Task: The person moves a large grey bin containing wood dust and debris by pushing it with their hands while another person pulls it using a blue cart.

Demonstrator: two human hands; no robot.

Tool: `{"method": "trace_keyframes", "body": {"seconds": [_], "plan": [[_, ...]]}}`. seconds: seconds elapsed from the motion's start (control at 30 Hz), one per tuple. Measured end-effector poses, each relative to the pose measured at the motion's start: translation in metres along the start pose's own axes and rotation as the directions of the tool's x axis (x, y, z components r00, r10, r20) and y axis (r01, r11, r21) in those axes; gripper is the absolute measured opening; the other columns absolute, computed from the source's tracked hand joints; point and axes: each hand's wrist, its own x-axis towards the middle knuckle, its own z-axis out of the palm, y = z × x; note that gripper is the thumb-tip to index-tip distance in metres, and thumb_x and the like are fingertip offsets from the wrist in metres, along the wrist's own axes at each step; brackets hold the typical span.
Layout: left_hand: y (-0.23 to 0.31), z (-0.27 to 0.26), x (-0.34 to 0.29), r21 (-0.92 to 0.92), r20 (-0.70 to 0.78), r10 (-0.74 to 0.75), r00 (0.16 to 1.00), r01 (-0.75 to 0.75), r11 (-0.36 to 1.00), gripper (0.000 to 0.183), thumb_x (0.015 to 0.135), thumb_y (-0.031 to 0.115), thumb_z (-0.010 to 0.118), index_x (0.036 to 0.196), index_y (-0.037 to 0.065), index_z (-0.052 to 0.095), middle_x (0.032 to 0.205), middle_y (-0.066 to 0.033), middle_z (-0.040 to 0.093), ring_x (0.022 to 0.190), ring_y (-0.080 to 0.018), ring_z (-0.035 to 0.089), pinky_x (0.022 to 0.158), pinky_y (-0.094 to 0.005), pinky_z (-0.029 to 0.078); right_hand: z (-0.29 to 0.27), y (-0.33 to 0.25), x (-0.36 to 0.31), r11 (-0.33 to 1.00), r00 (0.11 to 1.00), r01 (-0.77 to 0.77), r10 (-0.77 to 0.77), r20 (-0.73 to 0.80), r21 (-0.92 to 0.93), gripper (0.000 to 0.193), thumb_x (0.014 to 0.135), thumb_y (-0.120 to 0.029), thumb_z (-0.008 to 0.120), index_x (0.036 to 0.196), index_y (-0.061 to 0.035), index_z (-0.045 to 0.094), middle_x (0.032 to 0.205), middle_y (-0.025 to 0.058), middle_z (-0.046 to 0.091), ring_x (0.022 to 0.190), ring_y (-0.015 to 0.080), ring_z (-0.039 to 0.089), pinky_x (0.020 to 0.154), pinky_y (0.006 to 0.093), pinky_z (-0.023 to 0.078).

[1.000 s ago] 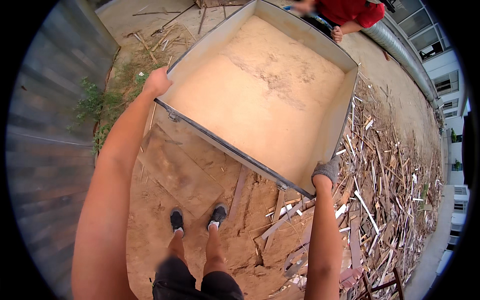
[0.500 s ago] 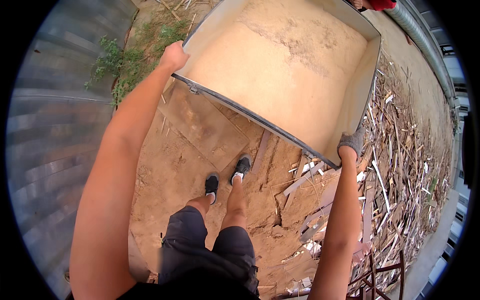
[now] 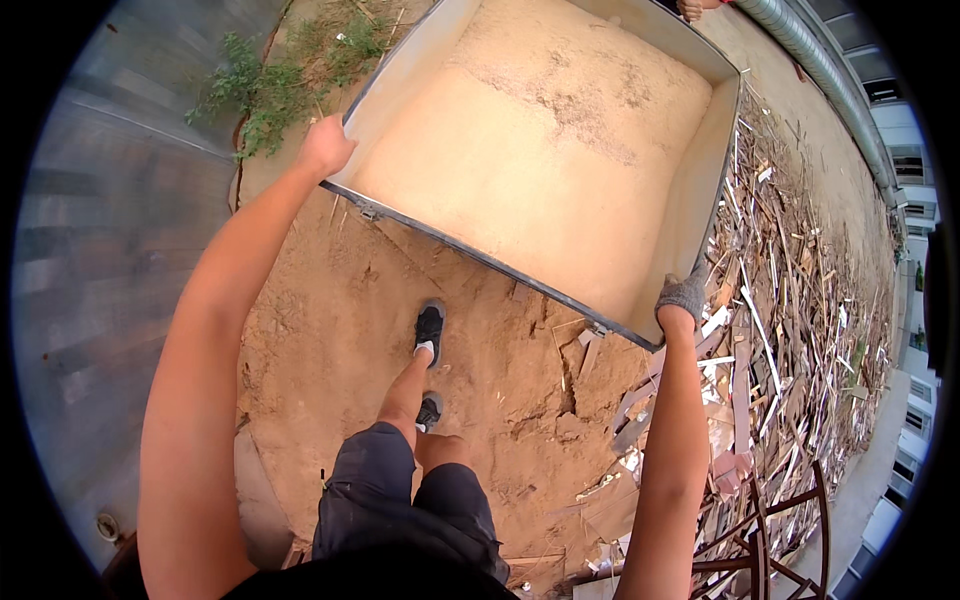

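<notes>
A large open box (image 3: 480, 262) with pale walls, a dark rim and small latches is held up in front of me. A layer of tan, sawdust-like material (image 3: 520, 190) covers its bottom, rougher and darker toward the far side. My bare left hand (image 3: 326, 148) grips the rim by the near left corner. At the near right corner, my right hand (image 3: 682, 294), in a grey glove, is closed around the edge; its fingers are partly hidden. Another person's hand (image 3: 690, 9) is at the far edge, cut off by the picture's top.
A metal sheet wall (image 3: 130, 250) stands left, with green weeds (image 3: 265, 95) beside it. Wood scraps (image 3: 790, 300) are heaped along the right, near a rusty metal frame (image 3: 760, 540). Cracked brown dirt (image 3: 510, 400) lies underfoot. A silver duct (image 3: 800, 50) runs at the far right.
My feet have changed places in a step, one now well ahead of the other. The box has shifted a little left in view, still in both hands. The flat board on the ground is mostly out of sight.
</notes>
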Motion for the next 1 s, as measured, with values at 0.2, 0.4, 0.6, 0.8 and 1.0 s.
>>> {"method": "trace_keyframes", "body": {"seconds": [0.2,0.4,0.6,0.8,1.0], "plan": [[-0.035,0.037,-0.078,0.069,0.018,0.008,1.0,-0.009,0.998,0.035,0.077,0.026,0.072,0.1,0.001,0.064,0.099,-0.0238,0.066,0.096,-0.038,0.063,0.084,-0.0453,0.05,0.028,0.081,-0.086,1.0,0.994,-0.019,0.018,0.104,0.011,0.056,0.085,-0.019,0.062,0.131,0.0007,0.038,0.119,0.0296,0.057,0.108,0.0436,0.057,0.092,0.0476,0.046],[-0.1,0.053,-0.111,-0.014,-0.046,0.118,0.992,-0.118,0.993,0.038,0.077,0.026,0.073,0.098,-0.003,0.064,0.098,-0.0246,0.066,0.094,-0.0386,0.063,0.083,-0.0443,0.051,0.034,0.067,-0.127,0.987,0.981,-0.089,0.11,0.158,-0.136,0.054,0.09,-0.031,0.057,0.127,0.0018,0.037,0.109,0.0306,0.062,0.102,0.0456,0.06,0.087,0.0502,0.047],[-0.103,0.065,-0.151,0.129,0.066,0.024,0.998,-0.032,0.991,0.037,0.076,0.023,0.073,0.1,-0.004,0.065,0.095,-0.0256,0.066,0.092,-0.038,0.064,0.082,-0.0444,0.051,0.044,0.111,-0.17,0.99,0.987,-0.103,0.115,0.116,-0.098,0.045,0.09,-0.029,0.057,0.121,0.0,0.042,0.101,0.0295,0.064,0.097,0.0455,0.061,0.082,0.0491,0.048],[-0.14,0.089,-0.171,-0.021,-0.026,0.053,0.998,-0.054,0.998,0.033,0.076,0.025,0.073,0.095,-0.002,0.066,0.095,-0.0233,0.067,0.092,-0.0385,0.064,0.081,-0.0448,0.052,0.058,0.089,-0.203,0.992,0.992,-0.124,0.123,0.016,0.029,0.041,0.09,-0.026,0.056,0.119,0.0013,0.049,0.105,0.0279,0.063,0.1,0.0434,0.06,0.085,0.0481,0.047],[-0.119,0.083,-0.187,-0.024,-0.029,-0.04,0.999,0.039,0.999,0.034,0.079,0.027,0.071,0.103,0.003,0.065,0.095,-0.0215,0.067,0.093,-0.0379,0.064,0.081,-0.0461,0.051,0.068,0.093,-0.216,0.991,0.978,-0.098,0.114,-0.174,0.095,0.029,0.088,-0.022,0.058,0.104,0.0031,0.057,0.099,0.0268,0.064,0.095,0.043,0.061,0.08,0.0464,0.047]]}}
